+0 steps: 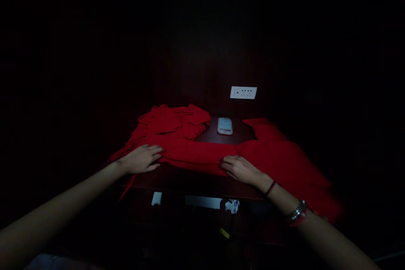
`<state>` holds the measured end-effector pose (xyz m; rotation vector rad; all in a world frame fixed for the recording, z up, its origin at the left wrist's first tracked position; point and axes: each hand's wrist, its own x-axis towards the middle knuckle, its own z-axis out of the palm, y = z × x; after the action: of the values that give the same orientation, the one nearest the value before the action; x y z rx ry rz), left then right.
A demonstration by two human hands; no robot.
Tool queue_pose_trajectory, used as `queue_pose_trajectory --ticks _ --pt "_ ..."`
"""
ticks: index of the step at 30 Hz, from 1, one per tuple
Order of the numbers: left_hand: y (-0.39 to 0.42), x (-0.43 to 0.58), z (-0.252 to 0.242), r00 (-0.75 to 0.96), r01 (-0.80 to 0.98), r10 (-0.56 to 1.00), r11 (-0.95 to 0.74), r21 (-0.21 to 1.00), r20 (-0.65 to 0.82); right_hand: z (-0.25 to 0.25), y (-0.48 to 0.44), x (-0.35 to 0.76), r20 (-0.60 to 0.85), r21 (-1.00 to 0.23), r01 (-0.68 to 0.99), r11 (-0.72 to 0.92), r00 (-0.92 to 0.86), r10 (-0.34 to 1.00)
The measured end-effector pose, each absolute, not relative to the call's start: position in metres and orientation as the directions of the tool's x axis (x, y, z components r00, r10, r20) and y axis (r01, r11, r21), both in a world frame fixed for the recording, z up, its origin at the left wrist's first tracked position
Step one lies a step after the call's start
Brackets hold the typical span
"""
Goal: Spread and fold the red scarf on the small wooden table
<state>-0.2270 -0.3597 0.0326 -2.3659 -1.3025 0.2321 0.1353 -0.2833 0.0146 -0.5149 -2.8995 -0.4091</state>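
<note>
A long piece of red cloth (pixel 196 152) lies across the dark table in front of me, with a fold running along its near side. My left hand (pixel 142 159) rests on the left part of it, fingers stretched out and thumb apart. Toward the right, my right hand (pixel 239 168) has its fingers bent around the near edge of the cloth; the fingertips are partly hidden. The red cloth spreads wide on the right and hangs past the table there. Behind my left hand is a crumpled heap of red cloth (pixel 171 120).
A phone (pixel 225 126) with a lit screen lies on the dark tabletop (pixel 209 135) at the back. A white socket panel (pixel 243 92) is on the wall behind. Below the table edge are pale items and a small yellow object (pixel 224 233). The surroundings are very dark.
</note>
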Motion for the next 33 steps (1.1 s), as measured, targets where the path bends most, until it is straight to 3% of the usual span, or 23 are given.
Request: queue_pose_trajectory --ticks 6,12,14,16,19,22,28,33 --pt "-0.36 -0.245 0.031 0.535 0.742 0.845 -0.463 -0.485 0.012 0.016 -0.288 0.133 0.193 0.307 0.285 0.908 -0.953 0.234" --pt "-0.351 -0.25 0.032 0.464 0.823 0.885 -0.413 -0.39 0.042 0.016 -0.289 0.126 0.155 0.337 0.277 0.9 -0.959 0.237" --pt "-0.351 -0.249 0.035 0.432 0.863 0.898 -0.383 -0.331 0.087 0.018 -0.289 0.126 0.188 0.267 0.316 0.91 -0.944 0.272" --pt "-0.351 -0.247 0.038 0.435 0.875 0.893 -0.389 -0.289 0.115 0.021 -0.287 0.128 0.262 0.119 0.39 0.913 -0.899 0.35" --pt "-0.347 -0.247 0.037 0.466 0.858 0.879 -0.419 -0.298 0.103 0.025 -0.278 0.132 0.368 -0.163 0.472 0.866 -0.785 0.497" --pt "-0.341 -0.25 0.032 0.476 0.842 0.876 -0.429 -0.328 0.075 0.025 -0.269 0.133 0.371 -0.326 0.494 0.806 -0.717 0.589" --pt "-0.343 -0.251 0.028 0.439 0.841 0.895 -0.379 -0.386 0.077 0.016 -0.257 0.131 0.321 -0.397 0.531 0.748 -0.684 0.655" --pt "-0.345 -0.239 0.029 0.544 0.759 0.832 -0.429 -0.49 0.113 0.014 -0.25 0.131 0.324 -0.404 0.562 0.722 -0.65 0.687"
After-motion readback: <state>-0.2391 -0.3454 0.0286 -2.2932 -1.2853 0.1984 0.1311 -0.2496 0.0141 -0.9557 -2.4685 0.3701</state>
